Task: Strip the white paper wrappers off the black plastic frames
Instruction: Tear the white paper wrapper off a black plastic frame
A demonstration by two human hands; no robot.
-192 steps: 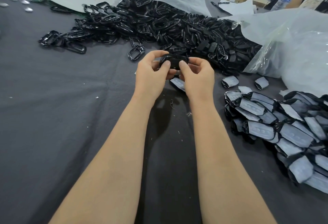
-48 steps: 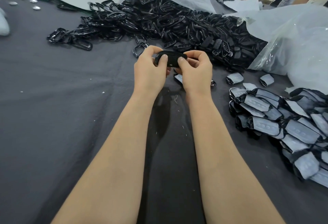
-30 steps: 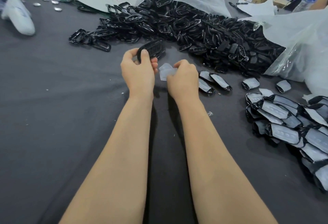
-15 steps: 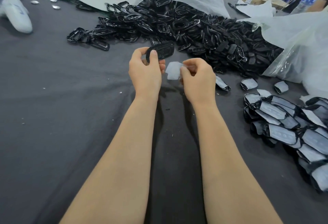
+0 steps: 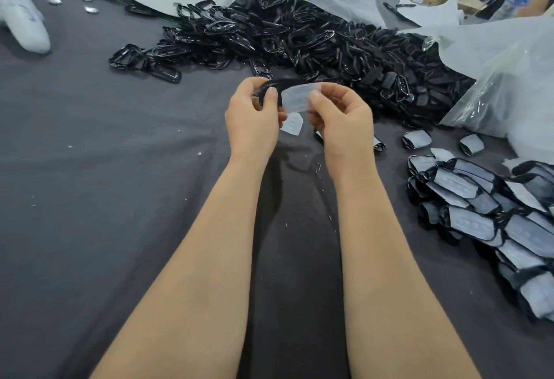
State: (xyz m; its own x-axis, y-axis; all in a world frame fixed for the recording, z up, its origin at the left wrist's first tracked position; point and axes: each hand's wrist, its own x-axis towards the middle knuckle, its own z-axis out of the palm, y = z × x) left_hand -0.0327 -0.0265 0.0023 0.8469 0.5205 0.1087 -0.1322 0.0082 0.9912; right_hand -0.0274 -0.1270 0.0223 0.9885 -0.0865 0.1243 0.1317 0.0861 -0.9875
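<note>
White paper wrapper (image 5: 296,99) just came free, pinched in right hand (image 5: 341,120); at nine o'clock, left hand (image 5: 250,122) grips the stripped black plastic frame (image 5: 283,81).

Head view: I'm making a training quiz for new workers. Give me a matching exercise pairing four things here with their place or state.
Things:
1. left hand
2. right hand
3. bare frames pile
4. wrapped frames stack

Place or state:
a. lying at the right side of the cloth
b. grips a black frame
c. heaped at the far side of the cloth
d. pinches a white wrapper

Pairs: 1-b, 2-d, 3-c, 4-a.
</note>
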